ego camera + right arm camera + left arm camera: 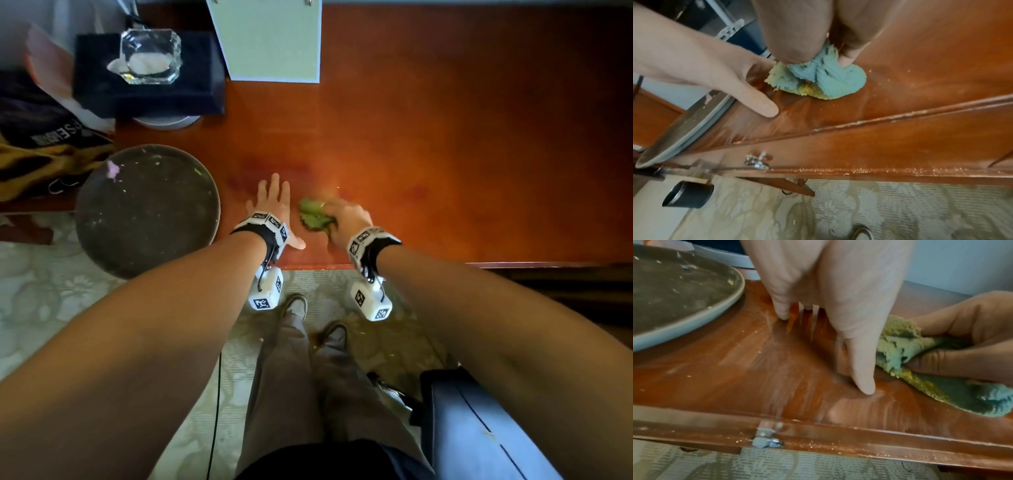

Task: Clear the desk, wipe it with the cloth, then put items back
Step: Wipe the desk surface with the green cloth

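- Near the desk's front edge, at about 6 o'clock on its top, the cloth (pixel 313 215) lies bunched, green and blue, pressed on the wood.
- Right hand (pixel 346 219) grips the cloth, fingers curled round it, wrist angled toward 10 o'clock.
- Left hand (pixel 274 209) lies flat just beside the cloth at its 9 o'clock, fingers straight and spread, thumb (pixel 862 369) tip down on the wood.
- Desk (pixel 462 154) is glossy red-brown, with crumbs and wipe streaks.
- Plate (pixel 147 210), grey and soiled, overhangs the left edge at 9 o'clock.
- Patterned floor (pixel 51 291) below.
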Demonstrator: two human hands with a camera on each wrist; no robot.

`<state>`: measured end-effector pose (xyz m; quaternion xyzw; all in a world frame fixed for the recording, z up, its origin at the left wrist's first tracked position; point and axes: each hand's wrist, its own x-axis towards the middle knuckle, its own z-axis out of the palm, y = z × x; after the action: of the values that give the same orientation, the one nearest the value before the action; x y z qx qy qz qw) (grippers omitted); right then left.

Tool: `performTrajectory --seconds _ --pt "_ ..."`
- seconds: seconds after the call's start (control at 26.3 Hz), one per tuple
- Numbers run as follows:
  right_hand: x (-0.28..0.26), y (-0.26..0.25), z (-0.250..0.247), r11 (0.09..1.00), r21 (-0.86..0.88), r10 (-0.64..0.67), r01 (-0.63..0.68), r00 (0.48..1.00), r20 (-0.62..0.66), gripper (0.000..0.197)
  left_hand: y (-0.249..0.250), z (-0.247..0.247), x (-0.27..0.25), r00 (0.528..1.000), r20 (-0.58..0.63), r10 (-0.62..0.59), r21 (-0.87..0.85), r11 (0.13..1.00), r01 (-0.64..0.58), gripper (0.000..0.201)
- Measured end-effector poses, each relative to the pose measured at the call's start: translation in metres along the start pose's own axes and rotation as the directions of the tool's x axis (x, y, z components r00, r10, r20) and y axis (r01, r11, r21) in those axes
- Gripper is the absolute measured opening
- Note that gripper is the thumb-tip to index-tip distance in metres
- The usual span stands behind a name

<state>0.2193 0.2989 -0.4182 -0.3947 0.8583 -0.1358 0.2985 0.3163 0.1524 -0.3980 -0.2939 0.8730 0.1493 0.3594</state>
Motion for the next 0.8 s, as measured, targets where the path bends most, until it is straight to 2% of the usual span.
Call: performTrajectory --seconds 0.08,0.19,0.27,0.34,0.42,0.5,0.57,0.61,0.69,0.8 --pt "-0.006 -0.008 0.006 0.986 -0.088 -0.133 0.138 0.989 0.069 0.043 -0.006 0.002 -0.005 1.0 0.007 -0.009 0.005 1.0 0.008 0.144" --pt "-0.006 -0.007 -0.004 0.979 -0.061 -0.189 0.197 0.976 0.108 0.037 -0.004 0.012 -0.016 0.997 0.021 -0.072 -0.029 0.997 0.072 0.144" --pt "-0.008 0.003 -0.007 0.993 0.057 -0.101 0.099 0.994 0.034 0.04 0.0 0.018 -0.019 0.996 0.032 -0.081 -0.026 0.996 0.082 0.145" --pt "-0.018 0.02 -0.012 0.977 0.196 0.098 -0.078 0.991 -0.093 0.044 0.004 0.02 -0.019 0.996 0.027 -0.086 -0.017 0.996 0.086 0.147" --pt "-0.031 0.044 -0.023 0.94 0.26 0.285 -0.22 0.927 -0.244 0.04 0.005 0.02 -0.019 0.996 0.017 -0.092 -0.014 0.996 0.092 0.148" --pt "-0.04 0.068 -0.038 0.91 0.266 0.4 -0.319 0.848 -0.349 0.037 0.005 0.018 -0.019 0.995 0.008 -0.097 -0.016 0.995 0.097 0.147" --pt "-0.046 0.085 -0.043 0.878 0.267 0.473 -0.397 0.808 -0.351 0.039 0.005 0.018 -0.02 0.995 0.009 -0.096 -0.016 0.995 0.096 0.146" --pt "-0.047 0.088 -0.041 0.863 0.267 0.498 -0.429 0.808 -0.314 0.041 0.005 0.019 -0.02 0.996 0.007 -0.093 -0.014 0.996 0.093 0.146" --pt "-0.049 0.085 -0.033 0.869 0.22 0.489 -0.443 0.838 -0.245 0.042 0.004 0.019 -0.02 0.996 0.007 -0.088 -0.014 0.996 0.088 0.146" --pt "-0.049 0.062 -0.019 0.906 0.156 0.42 -0.393 0.88 -0.222 0.04 0.001 0.019 -0.019 0.997 0.005 -0.081 -0.019 0.996 0.081 0.147"
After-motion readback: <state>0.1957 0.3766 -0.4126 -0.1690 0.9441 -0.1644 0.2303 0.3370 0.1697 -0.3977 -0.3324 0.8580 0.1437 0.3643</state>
